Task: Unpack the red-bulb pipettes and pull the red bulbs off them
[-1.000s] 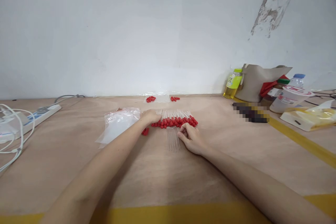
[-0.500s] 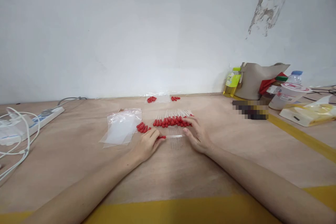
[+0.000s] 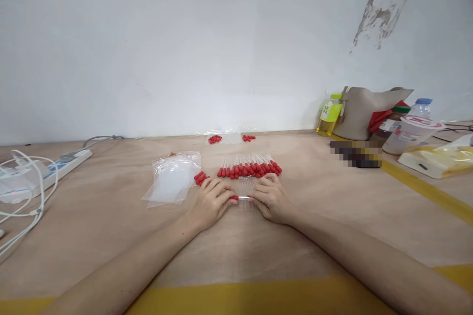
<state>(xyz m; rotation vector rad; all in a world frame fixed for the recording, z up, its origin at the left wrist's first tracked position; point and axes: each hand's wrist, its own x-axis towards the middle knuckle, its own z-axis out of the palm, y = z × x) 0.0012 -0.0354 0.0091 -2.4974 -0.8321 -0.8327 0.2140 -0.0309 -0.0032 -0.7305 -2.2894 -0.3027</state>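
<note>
The worktop (image 3: pixel 111 236) is a matt, tan, wood-grained sheet with a glossy yellow stripe along its near edge. On it, left of centre, lies a stack of limp, clear, crinkled plastic bags (image 3: pixel 172 182). Just right of them, a tidy row of droppers (image 3: pixel 249 168) lies side by side: thin clear tubes pointing at the wall, with smooth red rubber bulbs lined up on the near side.

The left hand (image 3: pixel 212 202) and right hand (image 3: pixel 271 199) rest on the worktop just in front of that row, fingers curled, each pinching one end of a single dropper (image 3: pixel 242 198) that lies crosswise between them. Its red bulb is at the left fingertips and its clear stem at the right. A small heap of loose red bulbs (image 3: pixel 200 177) sits beside the left knuckles, touching the bags' edge.

Half a second ago the right hand lay flat and open by the row; now it has closed on the stem.
</note>
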